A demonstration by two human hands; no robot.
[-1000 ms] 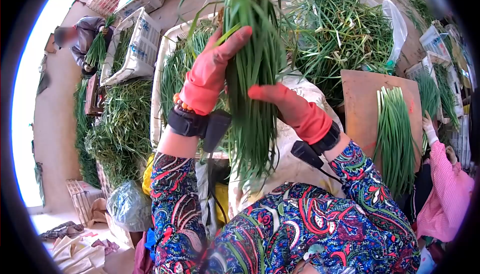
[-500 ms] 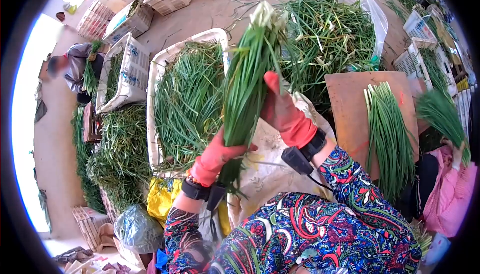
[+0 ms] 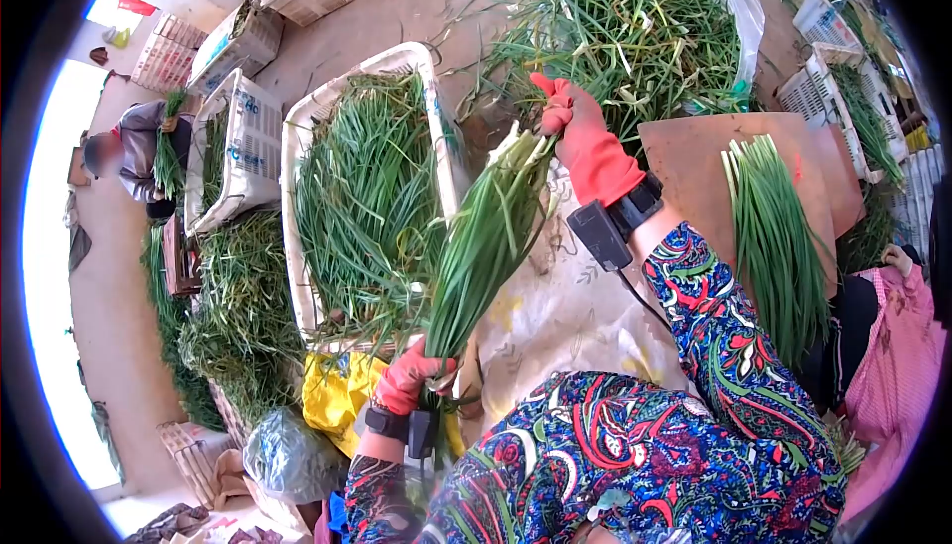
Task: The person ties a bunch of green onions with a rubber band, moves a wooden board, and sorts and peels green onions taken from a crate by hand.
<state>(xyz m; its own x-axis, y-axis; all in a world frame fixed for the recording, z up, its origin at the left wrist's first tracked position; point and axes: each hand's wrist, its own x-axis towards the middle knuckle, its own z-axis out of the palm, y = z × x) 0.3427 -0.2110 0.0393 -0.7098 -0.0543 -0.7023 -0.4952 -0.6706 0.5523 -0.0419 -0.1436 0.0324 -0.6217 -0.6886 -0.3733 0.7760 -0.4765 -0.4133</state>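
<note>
Concrete floor point(image 3: 421, 8) stretches well beyond the right hand point(image 3: 587, 132), strewn with loose leaves and offering a broad strip of room past the work. Just past that hand's fingers spreads a heap of cut chives point(image 3: 640, 38). Up and left from the left hand point(image 3: 412, 380) stands a white plastic crate point(image 3: 448, 152), full of greens; a gap separates its right wall from the right hand. Pale printed cloth point(image 3: 585, 321) covers the lap below the right hand, leaving that forearm room. Right of the right hand, a brown board point(image 3: 684, 162) has its left edge near the wrist strap point(image 3: 635, 205). On it lies a neat chive bundle point(image 3: 778, 237), leaves running down beside the right sleeve. Between the hands slants the held chive bunch point(image 3: 486, 237), pale ends at the right hand; whether it touches the crate's rim cannot be told. The left hand is closed around its leaves. The right hand's fingers are bent together at the pale ends; whether they pinch a stem is unclear.
</note>
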